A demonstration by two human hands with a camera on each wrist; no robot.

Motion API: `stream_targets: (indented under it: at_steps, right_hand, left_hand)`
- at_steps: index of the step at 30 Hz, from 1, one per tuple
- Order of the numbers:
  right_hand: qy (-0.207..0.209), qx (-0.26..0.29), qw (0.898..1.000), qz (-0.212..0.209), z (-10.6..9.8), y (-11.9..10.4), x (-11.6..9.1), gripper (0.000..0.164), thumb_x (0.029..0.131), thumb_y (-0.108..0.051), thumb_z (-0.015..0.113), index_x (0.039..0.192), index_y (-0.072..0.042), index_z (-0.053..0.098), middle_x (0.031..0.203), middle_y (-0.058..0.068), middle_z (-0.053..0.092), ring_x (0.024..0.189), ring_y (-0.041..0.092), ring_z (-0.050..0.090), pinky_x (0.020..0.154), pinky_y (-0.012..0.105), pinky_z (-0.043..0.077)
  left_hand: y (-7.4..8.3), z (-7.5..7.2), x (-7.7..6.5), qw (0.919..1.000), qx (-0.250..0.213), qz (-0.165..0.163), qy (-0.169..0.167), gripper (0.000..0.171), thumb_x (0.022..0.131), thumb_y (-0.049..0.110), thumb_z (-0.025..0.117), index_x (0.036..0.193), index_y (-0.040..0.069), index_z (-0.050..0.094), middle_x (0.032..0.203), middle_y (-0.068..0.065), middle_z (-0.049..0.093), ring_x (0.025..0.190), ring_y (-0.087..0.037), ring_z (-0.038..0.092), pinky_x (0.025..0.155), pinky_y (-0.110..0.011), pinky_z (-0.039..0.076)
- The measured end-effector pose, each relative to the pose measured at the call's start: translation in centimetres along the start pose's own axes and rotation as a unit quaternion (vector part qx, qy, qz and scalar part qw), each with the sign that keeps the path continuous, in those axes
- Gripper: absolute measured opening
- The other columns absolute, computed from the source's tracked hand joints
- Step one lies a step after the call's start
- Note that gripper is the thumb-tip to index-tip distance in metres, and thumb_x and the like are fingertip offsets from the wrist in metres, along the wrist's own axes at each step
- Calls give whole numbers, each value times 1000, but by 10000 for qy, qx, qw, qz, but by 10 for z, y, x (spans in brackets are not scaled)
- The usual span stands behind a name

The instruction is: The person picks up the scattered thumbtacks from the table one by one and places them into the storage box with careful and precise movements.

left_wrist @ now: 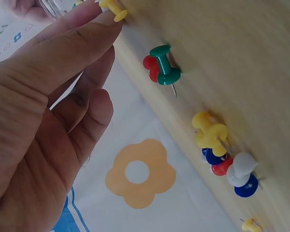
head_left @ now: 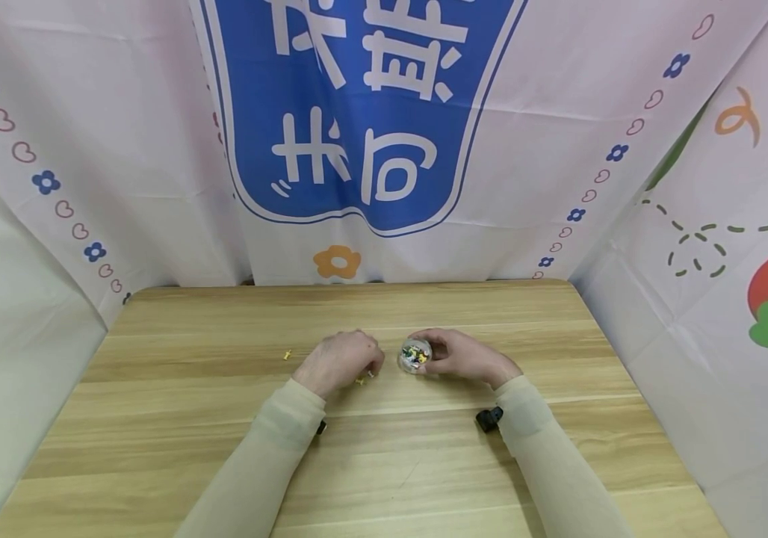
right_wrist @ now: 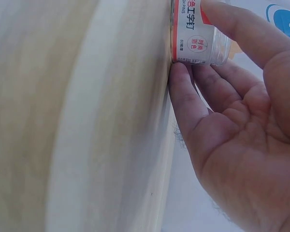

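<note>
My left hand [head_left: 344, 361] is low over the table, and its thumb and forefinger pinch a yellow push pin [left_wrist: 115, 10] at their tips. Beneath it in the left wrist view are a green push pin [left_wrist: 165, 66] lying by a red one [left_wrist: 151, 65], and a cluster with yellow [left_wrist: 212, 135], white [left_wrist: 242, 166] and blue [left_wrist: 246, 186] pins. My right hand [head_left: 468, 359] grips a small clear jar [right_wrist: 195, 38] with a printed label, thumb on one side and fingers on the other. Mixed coloured pins [head_left: 416, 354] show inside its open top.
A lone yellow push pin [head_left: 287, 355] lies on the wooden table [head_left: 209, 433], left of my left hand. Behind the table hangs a printed white curtain [head_left: 505, 187] with a blue sign. White cloth also closes off the right side.
</note>
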State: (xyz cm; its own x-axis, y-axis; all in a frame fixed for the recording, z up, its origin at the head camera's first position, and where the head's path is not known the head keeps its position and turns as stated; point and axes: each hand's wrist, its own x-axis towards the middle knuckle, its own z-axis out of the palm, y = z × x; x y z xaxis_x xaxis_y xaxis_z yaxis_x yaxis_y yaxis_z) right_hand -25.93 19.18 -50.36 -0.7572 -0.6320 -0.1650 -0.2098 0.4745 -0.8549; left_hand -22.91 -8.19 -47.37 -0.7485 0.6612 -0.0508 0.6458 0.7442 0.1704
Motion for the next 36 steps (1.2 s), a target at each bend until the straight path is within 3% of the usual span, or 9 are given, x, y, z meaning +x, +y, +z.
stream_targets:
  at_steps: [13, 23, 36]
  right_hand:
    - [-16, 117, 9999, -54, 1, 1, 0, 66, 90, -11, 79, 150, -9, 52, 138, 9, 63, 123, 26, 61, 107, 49, 47]
    - [-49, -63, 10000, -16, 0, 2, 0, 65, 91, -16, 79, 150, -11, 52, 137, 5, 64, 122, 20, 61, 106, 43, 48]
    - [-56, -124, 9999, -14, 0, 1, -1, 66, 91, -16, 79, 151, -11, 51, 138, 5, 63, 122, 20, 61, 107, 43, 47]
  left_hand:
    - [-1, 3, -1, 9996, 237, 61, 107, 14, 87, 11, 80, 82, 23, 76, 86, 11, 67, 72, -7, 57, 64, -28, 52]
    - [2, 1, 2, 9968, 629, -48, 484, 6, 94, 16, 76, 91, 21, 77, 87, 6, 67, 77, -10, 62, 65, -28, 54]
    - [16, -5, 11, 9956, 115, -230, 905, 10, 97, 18, 72, 106, 20, 76, 100, 6, 70, 90, -12, 64, 80, -31, 56]
